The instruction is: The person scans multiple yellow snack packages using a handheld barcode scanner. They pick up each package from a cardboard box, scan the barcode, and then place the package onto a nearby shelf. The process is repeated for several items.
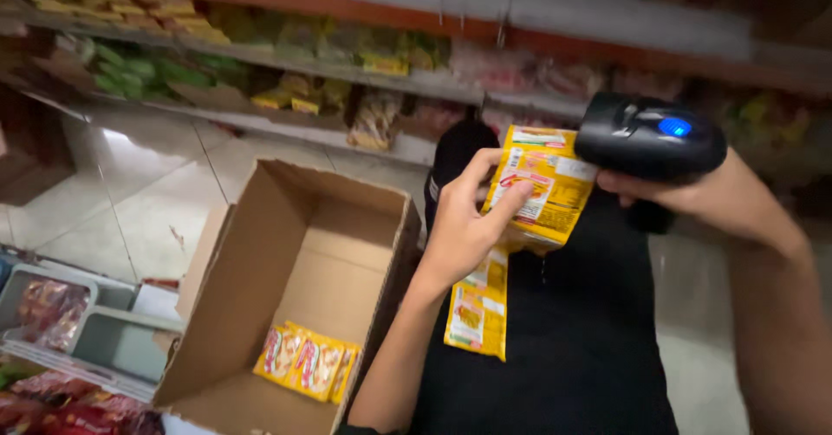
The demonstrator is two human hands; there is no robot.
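Note:
My left hand [468, 223] grips the top of a yellow strip of sachets [542, 184], which hangs down in a folded chain to a lower yellow sachet [477, 314]. My right hand [693, 197] holds a black handheld scanner [650, 140] with a blue light on top, right beside the strip's upper sachet. An open cardboard box [260, 262] stands to the left, tilted toward me, with a few yellow and red sachets [308, 361] lying in its bottom corner.
Store shelves [347, 71] with yellow, green and red packets run along the back. Grey bins with red packets [52, 309] sit at the lower left. White floor tiles [139, 192] show behind the box. Black clothing [572, 331] fills the lower middle.

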